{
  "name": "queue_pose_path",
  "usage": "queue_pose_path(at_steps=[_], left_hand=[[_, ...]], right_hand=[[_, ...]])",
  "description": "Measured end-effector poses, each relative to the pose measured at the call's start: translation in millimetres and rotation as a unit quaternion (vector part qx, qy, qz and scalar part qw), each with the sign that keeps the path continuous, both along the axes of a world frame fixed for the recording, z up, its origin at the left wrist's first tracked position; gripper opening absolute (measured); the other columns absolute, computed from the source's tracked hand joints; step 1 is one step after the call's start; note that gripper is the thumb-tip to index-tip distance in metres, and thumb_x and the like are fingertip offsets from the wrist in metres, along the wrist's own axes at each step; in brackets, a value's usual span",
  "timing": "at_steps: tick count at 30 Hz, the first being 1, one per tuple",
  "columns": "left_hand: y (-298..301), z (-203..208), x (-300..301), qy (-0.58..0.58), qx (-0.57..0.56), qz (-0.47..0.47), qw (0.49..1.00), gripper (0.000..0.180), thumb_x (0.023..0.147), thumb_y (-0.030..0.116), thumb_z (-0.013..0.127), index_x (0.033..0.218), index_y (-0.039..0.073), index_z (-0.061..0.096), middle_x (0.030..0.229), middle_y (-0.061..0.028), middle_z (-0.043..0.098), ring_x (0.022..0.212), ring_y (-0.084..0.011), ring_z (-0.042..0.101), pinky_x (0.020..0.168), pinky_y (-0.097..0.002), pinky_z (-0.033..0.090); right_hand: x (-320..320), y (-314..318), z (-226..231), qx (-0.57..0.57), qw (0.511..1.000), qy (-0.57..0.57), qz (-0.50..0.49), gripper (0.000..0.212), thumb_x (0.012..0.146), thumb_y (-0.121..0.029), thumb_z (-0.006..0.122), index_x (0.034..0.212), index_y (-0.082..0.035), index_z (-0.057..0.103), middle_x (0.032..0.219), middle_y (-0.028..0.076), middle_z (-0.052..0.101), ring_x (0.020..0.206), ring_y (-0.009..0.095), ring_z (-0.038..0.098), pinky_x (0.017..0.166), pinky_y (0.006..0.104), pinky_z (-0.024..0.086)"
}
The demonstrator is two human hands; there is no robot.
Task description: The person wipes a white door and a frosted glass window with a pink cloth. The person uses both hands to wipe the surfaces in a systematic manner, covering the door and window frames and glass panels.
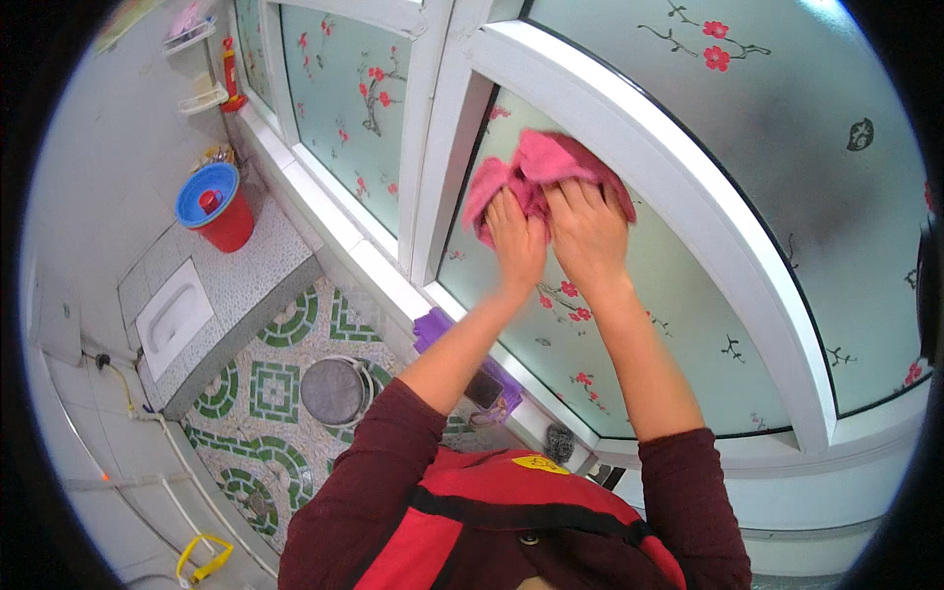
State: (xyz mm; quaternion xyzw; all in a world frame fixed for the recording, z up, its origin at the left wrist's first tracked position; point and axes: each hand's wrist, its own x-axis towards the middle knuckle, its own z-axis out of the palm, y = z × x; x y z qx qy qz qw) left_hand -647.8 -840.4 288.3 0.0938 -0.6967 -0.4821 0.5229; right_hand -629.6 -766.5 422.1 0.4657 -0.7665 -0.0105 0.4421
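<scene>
Both my hands are up against a frosted glass panel (678,334) printed with red blossoms and dark twigs, set in a white frame (639,123). A bunched pink cloth (565,157) lies against the upper part of this panel. My left hand (518,244) grips its lower left portion, and a little motion blur shows at the wrist. Beside it, my right hand (593,236) presses the cloth's right portion with the fingertips tucked under a fold. The two hands nearly touch. Glass directly behind the cloth is hidden.
Below the panel, a ledge carries a purple cloth (431,326), a dark phone (483,389) and a dark scouring pad (560,443). A round grey stool (332,391) stands on the patterned floor. Farther left are a red bucket (231,232) and a squat toilet (177,307) on a raised step.
</scene>
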Motion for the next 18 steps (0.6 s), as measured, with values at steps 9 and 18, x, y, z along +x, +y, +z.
queue_pose_path(at_steps=[9, 18], left_hand=[[26.6, -11.5, 42.6, -0.004, -0.129, -0.105, 0.986, 0.045, 0.088, 0.02, 0.048, 0.123, -0.007, 0.043, 0.115, -0.0276, 0.047, 0.105, -0.0445, 0.044, 0.093, -0.0534, 0.032], [-21.8, 8.4, 14.0, -0.025, -0.116, -0.125, 0.985, 0.047, 0.087, 0.015, 0.049, 0.129, -0.006, 0.045, 0.126, -0.0268, 0.049, 0.117, -0.0431, 0.045, 0.1, -0.0517, 0.031]], right_hand=[[15.1, 48.3, -26.1, 0.015, 0.995, -0.061, -0.073, 0.03, 0.077, -0.019, 0.059, 0.105, -0.01, 0.064, 0.098, 0.003, 0.062, 0.096, 0.022, 0.059, 0.085, 0.0397, 0.046], [5.3, 10.1, 0.3, 0.013, 0.993, -0.116, -0.033, 0.023, 0.076, -0.014, 0.057, 0.097, -0.006, 0.063, 0.099, 0.007, 0.061, 0.096, 0.024, 0.058, 0.088, 0.0406, 0.044]])
